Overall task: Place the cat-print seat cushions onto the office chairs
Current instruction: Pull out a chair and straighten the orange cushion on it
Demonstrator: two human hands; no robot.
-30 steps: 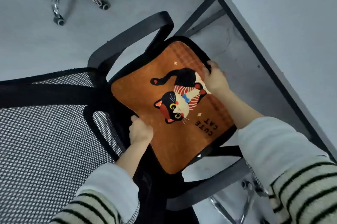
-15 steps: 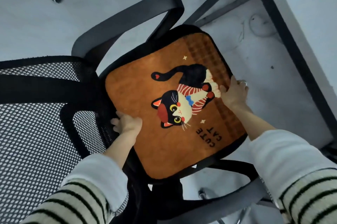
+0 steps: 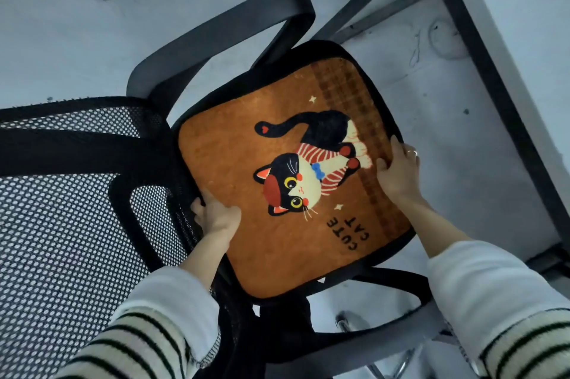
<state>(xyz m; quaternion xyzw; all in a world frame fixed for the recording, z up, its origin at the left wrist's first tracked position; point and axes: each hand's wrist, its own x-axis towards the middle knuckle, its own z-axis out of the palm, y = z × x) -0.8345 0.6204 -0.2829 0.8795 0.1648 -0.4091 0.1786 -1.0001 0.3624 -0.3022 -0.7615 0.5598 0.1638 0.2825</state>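
Now | plush square orange cushion point(image 3: 246, 162) on mesh chair point(image 3: 61, 224) | left hand point(image 3: 216, 215), right hand point(image 3: 398, 172) gripping cushion edges

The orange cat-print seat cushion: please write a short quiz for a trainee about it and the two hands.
1. True or false: the orange cat-print seat cushion lies on the black mesh office chair.
2. Which hand wears a ring?
3. The left hand is at the cushion's edge nearest the: A) grey desk B) mesh backrest C) far armrest

Key: 1 true. 2 the right hand. 3 B.
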